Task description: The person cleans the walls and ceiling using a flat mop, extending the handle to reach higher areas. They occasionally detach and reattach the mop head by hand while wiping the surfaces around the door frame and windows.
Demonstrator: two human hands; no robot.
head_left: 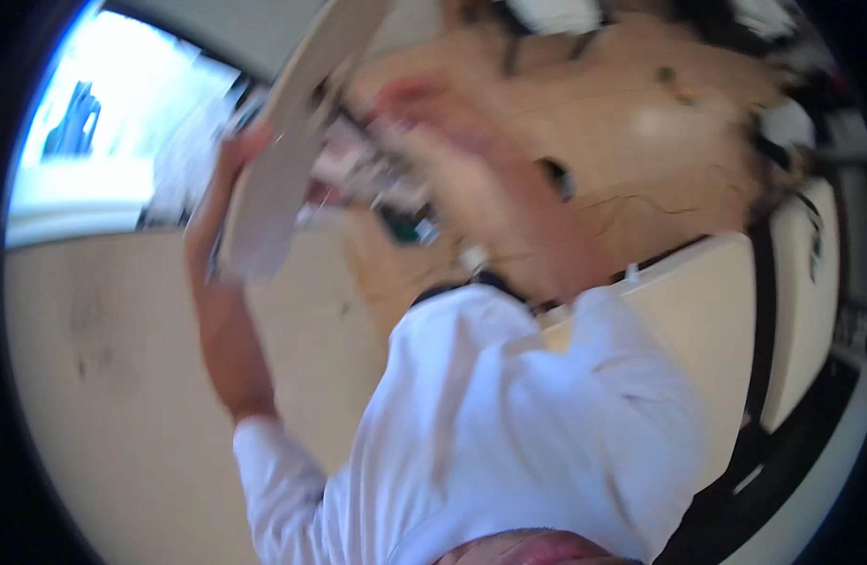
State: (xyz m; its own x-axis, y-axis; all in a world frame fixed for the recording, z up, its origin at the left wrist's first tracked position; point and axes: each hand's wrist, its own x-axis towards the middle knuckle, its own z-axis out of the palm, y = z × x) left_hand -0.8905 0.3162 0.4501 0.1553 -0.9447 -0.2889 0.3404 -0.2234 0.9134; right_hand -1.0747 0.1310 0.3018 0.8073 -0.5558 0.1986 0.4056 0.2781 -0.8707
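Note:
A flat, pale board (275, 193) with a rounded end is held up on edge at the upper left. Around its outer edge, the fingers of my left hand (248, 149) are closed. My right hand (419, 108) is raised on the other side of the board, its fingers smeared by motion. Dark, thin parts on the board's far face show close to the right fingertips, too blurred to name. Below and between both hands, a jumble of small pinkish and grey things (372, 174) appears out of focus.
A bright window (113, 104) is at the upper left, above a broad beige surface (141, 339). On the wooden floor (622, 151) lies a thin cable (650, 202). Pale panels (706, 320) with dark edges stand at the right. White-topped furniture (556, 14) is at the far side.

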